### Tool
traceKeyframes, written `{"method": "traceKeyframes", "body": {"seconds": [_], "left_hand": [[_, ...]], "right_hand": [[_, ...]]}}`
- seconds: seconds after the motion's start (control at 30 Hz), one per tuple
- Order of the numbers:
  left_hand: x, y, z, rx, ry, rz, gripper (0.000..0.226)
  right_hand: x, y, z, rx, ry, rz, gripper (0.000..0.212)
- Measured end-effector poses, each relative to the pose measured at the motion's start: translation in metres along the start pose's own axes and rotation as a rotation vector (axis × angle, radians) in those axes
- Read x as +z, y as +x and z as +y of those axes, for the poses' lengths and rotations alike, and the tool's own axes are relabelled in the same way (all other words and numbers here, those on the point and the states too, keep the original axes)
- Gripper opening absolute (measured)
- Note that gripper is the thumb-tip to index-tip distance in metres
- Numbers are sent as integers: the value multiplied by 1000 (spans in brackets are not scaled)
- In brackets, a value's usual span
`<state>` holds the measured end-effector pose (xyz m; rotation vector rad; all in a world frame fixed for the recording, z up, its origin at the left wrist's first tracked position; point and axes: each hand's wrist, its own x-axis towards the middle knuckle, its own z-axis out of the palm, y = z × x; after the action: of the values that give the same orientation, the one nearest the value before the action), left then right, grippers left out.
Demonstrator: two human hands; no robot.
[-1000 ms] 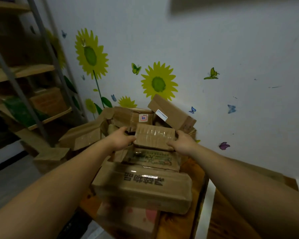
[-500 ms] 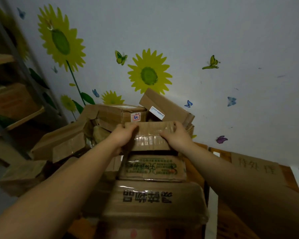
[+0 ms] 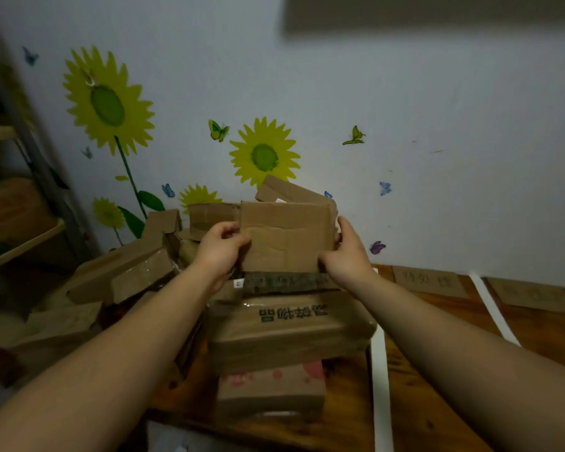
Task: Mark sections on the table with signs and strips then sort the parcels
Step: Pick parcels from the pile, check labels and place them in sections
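Note:
A small brown cardboard parcel [image 3: 287,236] is lifted and tilted up, its underside facing me. My left hand [image 3: 221,249] grips its left edge and my right hand [image 3: 346,252] grips its right edge. Under it a stack of parcels rests on the wooden table [image 3: 437,402]: a flat dark printed parcel [image 3: 284,283], a large box with black characters [image 3: 291,327], and a box with pink print [image 3: 271,386]. White strips [image 3: 380,386] divide the table. Cardboard signs [image 3: 428,280] with handwriting lie along the wall.
More cardboard parcels [image 3: 128,272] are heaped to the left of the stack and behind it. A shelf unit [image 3: 23,223] with boxes stands at far left. The wall [image 3: 437,125] with sunflower and butterfly stickers backs the table. Another sign [image 3: 535,295] lies further right.
Both hands have raised the top parcel off the stack and tipped it upright, so its plain underside now faces me instead of its taped top.

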<state>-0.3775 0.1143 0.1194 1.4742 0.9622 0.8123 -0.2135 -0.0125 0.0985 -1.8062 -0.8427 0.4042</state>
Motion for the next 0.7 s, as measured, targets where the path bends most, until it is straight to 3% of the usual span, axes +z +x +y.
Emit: {"method": "traceKeyframes", "body": {"seconds": [0.07,0.13,0.2,0.3,0.4,0.53,0.7], "left_hand": [[0,-17,6,-25,0,-14,33],[4,-32,11,-86,-48,-88,43],[9,-45,14,-112,-62,-127,36],[18,-61,16,-90,-103,-149,17],[32,-76,30,-48,-136,-172,10],[68,-96,46,-11,-117,-214,22],[139,-129,42,7,-72,-239,34]], "right_hand": [[-7,-19,-1,7,-7,42,69],[-18,-33,-5,34,73,77,47],[-30,-43,-12,43,95,104,36],[-52,-55,-17,22,34,188,41],[-77,-67,-15,-22,43,187,27],[-121,-82,-4,-15,168,145,40],[-198,-107,12,-42,160,182,38]]}}
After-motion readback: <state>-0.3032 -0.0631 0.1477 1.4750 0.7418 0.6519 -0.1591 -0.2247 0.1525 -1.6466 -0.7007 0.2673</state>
